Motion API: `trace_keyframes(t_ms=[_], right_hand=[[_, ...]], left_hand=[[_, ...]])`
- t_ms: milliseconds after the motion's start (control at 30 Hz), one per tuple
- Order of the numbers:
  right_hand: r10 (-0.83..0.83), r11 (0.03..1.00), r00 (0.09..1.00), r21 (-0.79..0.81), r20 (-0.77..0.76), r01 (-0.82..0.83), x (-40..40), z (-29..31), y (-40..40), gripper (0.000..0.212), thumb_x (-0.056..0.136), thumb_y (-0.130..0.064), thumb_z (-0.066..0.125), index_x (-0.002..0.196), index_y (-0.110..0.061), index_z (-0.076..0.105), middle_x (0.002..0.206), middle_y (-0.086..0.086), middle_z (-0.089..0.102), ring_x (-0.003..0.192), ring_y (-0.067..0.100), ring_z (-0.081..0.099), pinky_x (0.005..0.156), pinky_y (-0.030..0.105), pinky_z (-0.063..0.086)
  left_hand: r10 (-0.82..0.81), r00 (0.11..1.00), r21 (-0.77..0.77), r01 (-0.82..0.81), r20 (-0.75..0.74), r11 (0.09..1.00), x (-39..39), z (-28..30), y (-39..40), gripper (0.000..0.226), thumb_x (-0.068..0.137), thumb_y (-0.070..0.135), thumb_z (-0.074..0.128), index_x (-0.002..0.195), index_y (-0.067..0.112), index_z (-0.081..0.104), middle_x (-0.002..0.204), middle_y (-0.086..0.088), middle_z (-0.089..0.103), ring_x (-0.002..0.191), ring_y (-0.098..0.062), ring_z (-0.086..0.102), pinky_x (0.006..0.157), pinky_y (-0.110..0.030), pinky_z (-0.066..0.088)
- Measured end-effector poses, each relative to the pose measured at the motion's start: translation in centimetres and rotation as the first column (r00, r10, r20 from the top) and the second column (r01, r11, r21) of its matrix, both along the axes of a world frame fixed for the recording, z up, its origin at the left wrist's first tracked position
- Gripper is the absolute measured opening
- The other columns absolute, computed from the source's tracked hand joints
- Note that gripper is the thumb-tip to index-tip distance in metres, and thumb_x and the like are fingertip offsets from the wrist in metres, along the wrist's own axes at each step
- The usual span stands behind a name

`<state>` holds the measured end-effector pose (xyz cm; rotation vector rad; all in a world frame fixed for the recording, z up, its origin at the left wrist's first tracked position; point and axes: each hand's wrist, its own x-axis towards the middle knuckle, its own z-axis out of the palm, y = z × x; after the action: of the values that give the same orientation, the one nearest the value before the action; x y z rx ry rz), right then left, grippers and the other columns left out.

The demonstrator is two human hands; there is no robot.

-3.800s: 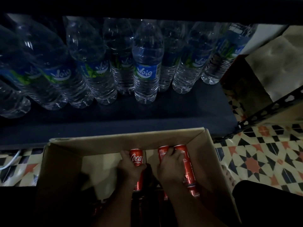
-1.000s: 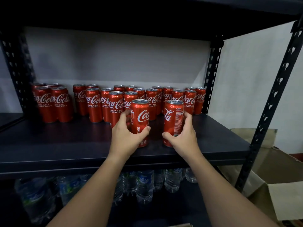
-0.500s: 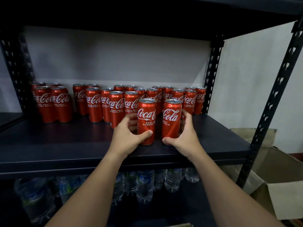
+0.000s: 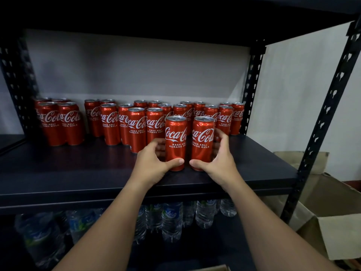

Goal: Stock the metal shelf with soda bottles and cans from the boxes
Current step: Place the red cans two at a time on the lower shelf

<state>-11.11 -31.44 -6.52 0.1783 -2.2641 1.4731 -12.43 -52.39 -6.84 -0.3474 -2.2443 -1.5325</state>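
Both front cans now turned logo-forward and nearly touching, upright on the shelf point(image 4: 78, 173): left hand point(image 4: 151, 165) grips left can point(image 4: 175, 143), right hand point(image 4: 220, 163) grips right can point(image 4: 202, 142), glossy red slim Coca-Cola

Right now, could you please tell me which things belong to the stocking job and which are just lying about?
Job: left can in left hand; right can in right hand; shelf; stocked cans.
Lying about: water bottles; cardboard box.
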Motion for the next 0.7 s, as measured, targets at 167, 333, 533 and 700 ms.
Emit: trace_keyframes(t_ms=[167, 333, 533, 700], right_hand=[[-0.052, 0.999, 0.998, 0.015, -0.031, 0.052, 0.0, -0.1, -0.3, 0.108, 0.063, -0.039, 0.096, 0.145, -0.041, 0.026, 0.144, -0.008, 0.050, 0.131, 0.014, 0.050, 0.108, 0.046, 0.048], [-0.005, 1.000, 1.000, -0.023, 0.008, 0.005, -0.2, -0.2, 0.2, 0.110, 0.068, -0.024, 0.094, 0.146, -0.049, 0.021, 0.139, -0.004, 0.053, 0.128, 0.014, 0.054, 0.108, 0.046, 0.049], [-0.098, 0.994, 0.995, 0.041, -0.025, 0.099, -0.6, -0.5, -0.4, 0.100, 0.065, -0.037, 0.095, 0.143, -0.038, 0.032, 0.136, -0.005, 0.056, 0.124, 0.014, 0.057, 0.105, 0.046, 0.051], [-0.133, 0.987, 0.991, 0.087, -0.005, 0.133, -1.0, -0.7, -0.8, 0.087, 0.075, -0.033, 0.088, 0.143, -0.036, 0.034, 0.142, -0.004, 0.053, 0.130, 0.017, 0.053, 0.108, 0.048, 0.048]], left_hand=[[-0.006, 1.000, -0.006, 0.006, 0.005, 1.000, 0.3, 0.2, 0.1, 0.075, 0.063, 0.035, 0.098, 0.127, 0.021, 0.063, 0.109, 0.010, 0.073, 0.100, -0.003, 0.069, 0.084, -0.015, 0.055], [-0.038, 0.999, 0.022, 0.038, 0.035, 0.999, 0.5, 0.3, 0.1, 0.075, 0.066, 0.028, 0.097, 0.131, 0.016, 0.063, 0.108, 0.010, 0.072, 0.097, 0.000, 0.070, 0.078, -0.010, 0.055], [-0.078, 0.996, 0.008, 0.078, 0.044, 0.997, 0.3, 0.1, 0.5, 0.072, 0.076, 0.018, 0.091, 0.140, 0.011, 0.059, 0.111, 0.014, 0.064, 0.081, 0.023, 0.062, 0.075, -0.001, 0.048], [-0.085, 0.996, -0.075, 0.087, 0.029, 0.993, -0.4, -0.1, 1.0, 0.071, 0.081, 0.020, 0.087, 0.144, 0.012, 0.056, 0.120, 0.010, 0.064, 0.083, 0.022, 0.056, 0.077, 0.003, 0.044]])
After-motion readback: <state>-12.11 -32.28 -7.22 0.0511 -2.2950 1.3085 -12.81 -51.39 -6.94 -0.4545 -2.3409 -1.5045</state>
